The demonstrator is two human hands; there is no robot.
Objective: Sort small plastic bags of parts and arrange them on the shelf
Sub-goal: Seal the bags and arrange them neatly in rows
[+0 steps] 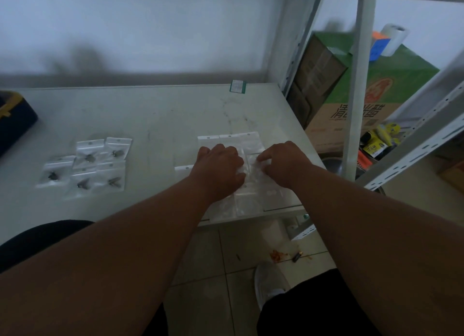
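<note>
Both hands down on the clear bags (247, 145) near the right front corner of the shelf (163, 114), wrists toward the front edge. Left hand (221, 166) curled loosely, knuckles up, resting flat on the bags, apparently pinning rather than pinching. Right hand (283, 163) bent with fingertips pressed on one bag (253, 175) lying between the two hands; whether pinched or only pressed, cannot tell. That bag just left of the right fingertips and just right of the left thumb, long axis running front to back, so either hand equally near. Further clear bags spread toward the front edge, one or two seeming to overhang it. Second group, bags with dark parts (85, 165), in rows well apart toward the left side, untouched. Likely step: squaring the right-hand group into rows
</note>
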